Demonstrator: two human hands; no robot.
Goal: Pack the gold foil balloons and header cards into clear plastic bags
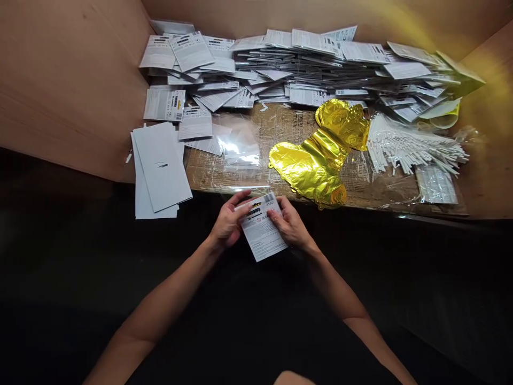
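A white printed packaging card point(264, 235) with a barcode and a hang hole is held between both hands, just off the front edge of the work surface. My left hand point(230, 222) grips its upper left side, thumb laid across the front. On the right side, my right hand point(292, 224) pinches the card with the thumb on its face. Beyond the hands lies a gold foil balloon point(308, 168), flat and partly folded. Clear plastic bags point(242, 147) rest on the cardboard behind my left hand.
Packed cards point(280, 69) are heaped along the back. A stack of white folded sheets point(162, 171) overhangs the front edge at left. White sticks point(412, 144) in a plastic bag lie at right. Cardboard walls point(72, 80) enclose the surface.
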